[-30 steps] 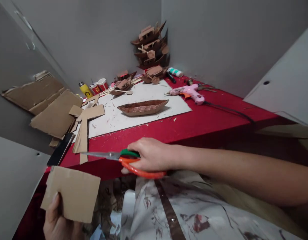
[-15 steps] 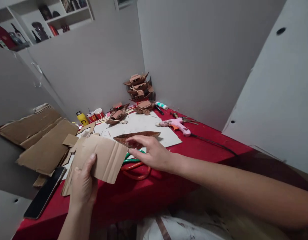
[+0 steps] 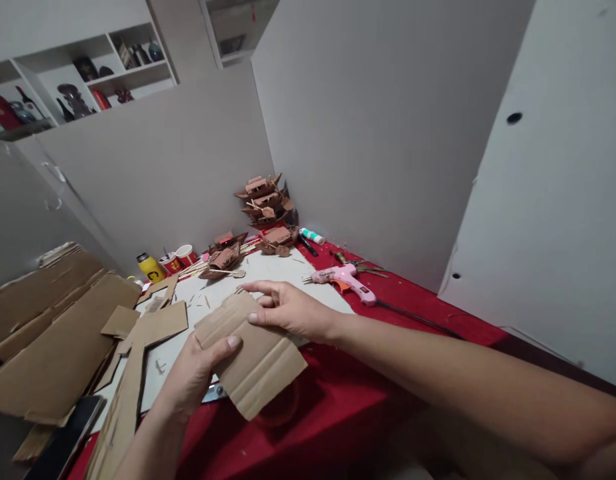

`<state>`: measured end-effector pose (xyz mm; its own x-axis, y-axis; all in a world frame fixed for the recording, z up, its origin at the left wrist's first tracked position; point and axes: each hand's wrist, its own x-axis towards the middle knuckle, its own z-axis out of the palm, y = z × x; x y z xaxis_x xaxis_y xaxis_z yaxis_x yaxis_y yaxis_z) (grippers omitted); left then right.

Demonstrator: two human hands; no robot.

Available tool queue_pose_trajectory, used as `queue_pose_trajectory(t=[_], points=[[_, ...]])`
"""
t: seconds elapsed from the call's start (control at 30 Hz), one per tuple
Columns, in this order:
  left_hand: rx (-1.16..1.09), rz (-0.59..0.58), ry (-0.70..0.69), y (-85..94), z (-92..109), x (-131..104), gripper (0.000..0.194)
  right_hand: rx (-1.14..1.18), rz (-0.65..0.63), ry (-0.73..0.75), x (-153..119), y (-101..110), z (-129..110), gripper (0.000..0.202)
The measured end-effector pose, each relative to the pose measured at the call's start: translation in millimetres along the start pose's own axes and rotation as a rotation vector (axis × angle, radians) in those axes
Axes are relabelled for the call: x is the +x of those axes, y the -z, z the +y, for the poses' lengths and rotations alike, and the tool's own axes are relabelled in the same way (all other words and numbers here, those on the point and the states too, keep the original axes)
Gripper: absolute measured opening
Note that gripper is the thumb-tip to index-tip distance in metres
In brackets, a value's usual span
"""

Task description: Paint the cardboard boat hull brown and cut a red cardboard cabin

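A rectangular piece of brown cardboard (image 3: 255, 357) with crease lines is held tilted over the near part of the table. My left hand (image 3: 195, 367) grips its left edge, thumb on top and the other fingers hidden beneath. At the far edge, my right hand (image 3: 288, 310) pinches the same piece between thumb and fingers. Just beyond lies a white work sheet (image 3: 283, 267) with small scraps on it. Past my right hand, a pink glue gun (image 3: 345, 279) rests on its side. The wooden hull seen earlier is hidden behind the cardboard and my hand.
Cut cardboard sheets (image 3: 53, 340) are piled at the left beside a dark flat phone-like object (image 3: 63, 437). Several model boats (image 3: 265, 203) stand in the far corner. A yellow bottle (image 3: 151, 268) and red cups (image 3: 185, 255) stand at the back. The red tablecloth (image 3: 403, 293) meets grey walls.
My right hand has come onto the cardboard and now grips its far edge. The piece has moved right and turned in my left hand. The view has tilted upward.
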<state>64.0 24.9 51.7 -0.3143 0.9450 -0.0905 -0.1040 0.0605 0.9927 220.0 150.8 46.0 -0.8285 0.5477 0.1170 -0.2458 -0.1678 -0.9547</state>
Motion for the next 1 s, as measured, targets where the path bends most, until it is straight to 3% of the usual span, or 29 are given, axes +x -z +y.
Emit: queue_pose_trajectory(t=[0.13, 0.33, 0.5, 0.7, 0.83, 1.0], points=[[0.012, -0.003, -0.029, -3.3, -5.2, 16.5, 0.068, 0.044, 0.110, 0.111, 7.4, 5.8, 8.1, 0.074], [-0.029, 0.089, 0.007, -8.4, -23.9, 26.2, 0.064, 0.027, 0.098, 0.123, 11.6, 13.5, 27.3, 0.066], [-0.075, 0.153, 0.023, -13.2, -30.2, 21.5, 0.061, -0.040, 0.089, 0.117, 9.6, 12.9, 34.7, 0.045], [-0.105, 0.246, -0.064, -18.8, -29.3, 19.1, 0.054, -0.269, 0.329, 0.459, 4.9, 14.8, 29.7, 0.027], [-0.073, 0.221, -0.048, -18.9, -31.1, 18.0, 0.053, -0.538, 0.341, 0.738, 2.6, 17.3, 26.2, 0.020], [0.042, 0.174, -0.075, -15.3, -32.8, 17.7, 0.047, -0.655, 0.335, 0.816, 4.1, 18.8, 27.3, 0.018]])
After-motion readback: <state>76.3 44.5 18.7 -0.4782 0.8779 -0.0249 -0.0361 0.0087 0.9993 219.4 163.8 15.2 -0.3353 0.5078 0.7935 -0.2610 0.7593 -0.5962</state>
